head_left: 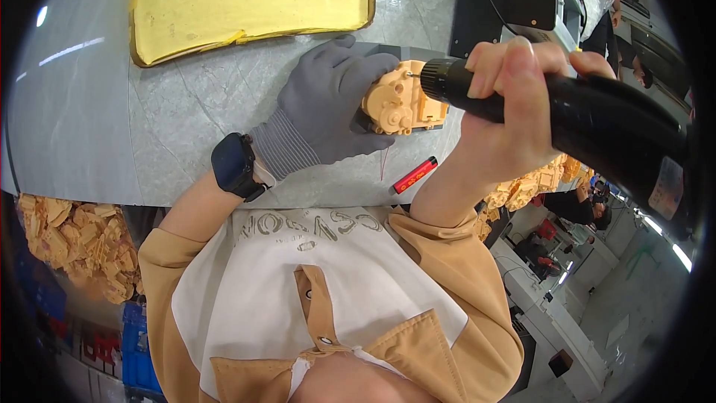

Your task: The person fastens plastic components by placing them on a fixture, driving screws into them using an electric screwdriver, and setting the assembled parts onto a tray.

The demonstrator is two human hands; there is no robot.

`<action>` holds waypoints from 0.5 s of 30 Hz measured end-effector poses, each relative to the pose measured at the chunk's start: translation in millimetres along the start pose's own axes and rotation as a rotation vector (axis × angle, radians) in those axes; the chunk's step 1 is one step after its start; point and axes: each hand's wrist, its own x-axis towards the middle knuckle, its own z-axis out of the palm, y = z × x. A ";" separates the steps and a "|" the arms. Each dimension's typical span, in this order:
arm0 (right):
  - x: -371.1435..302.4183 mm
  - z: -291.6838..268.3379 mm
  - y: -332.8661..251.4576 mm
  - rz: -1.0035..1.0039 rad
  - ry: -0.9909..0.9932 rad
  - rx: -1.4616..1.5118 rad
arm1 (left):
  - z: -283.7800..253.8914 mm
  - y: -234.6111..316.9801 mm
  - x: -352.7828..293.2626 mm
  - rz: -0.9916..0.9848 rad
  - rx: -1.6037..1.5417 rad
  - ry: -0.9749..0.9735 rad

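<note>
— While you steady that orange housing (391, 104), what would you watch?

— Alignment. It sits at about one o'clock from the centre of view, over a grey block (426, 53); I can't tell how firmly it is seated. I'd judge the step to be driving a screw, so I'd line up the black screwdriver (619, 116) before pressing: a slanted bit could slip and mar the plastic.

— And the gloved left hand (328, 97)?

— Clamped round the housing's nine o'clock side, thumb at the six o'clock edge, fingers toward twelve. That's a good brace, provided the fingertip near the bit leaves it room.

— The bare right hand (514, 97)?

— Wrapped round the screwdriver on the three o'clock side, its forearm rising between one and two. The tool's rear points toward four o'clock and looks tilted, though the fisheye makes that hard to judge. I'd bring bit and hole onto one axis, press lightly, and stop once the head sits flush.

— Is the bit seated in a screw?

— Too small to tell.
</note>
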 end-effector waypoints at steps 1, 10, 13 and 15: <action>1.0 -1.9 0.4 -0.010 -0.015 -0.004 | 0.6 -0.3 0.6 -0.005 -0.004 -0.003; -0.1 -4.2 5.3 -0.019 -0.068 0.007 | -2.5 0.5 1.4 0.037 -0.047 0.030; -5.2 -12.5 1.6 -0.042 -0.031 0.102 | -2.0 1.1 1.5 0.053 -0.040 -0.001; -11.0 -27.0 -4.7 -0.084 0.025 0.207 | -1.2 0.9 2.0 0.049 -0.005 0.002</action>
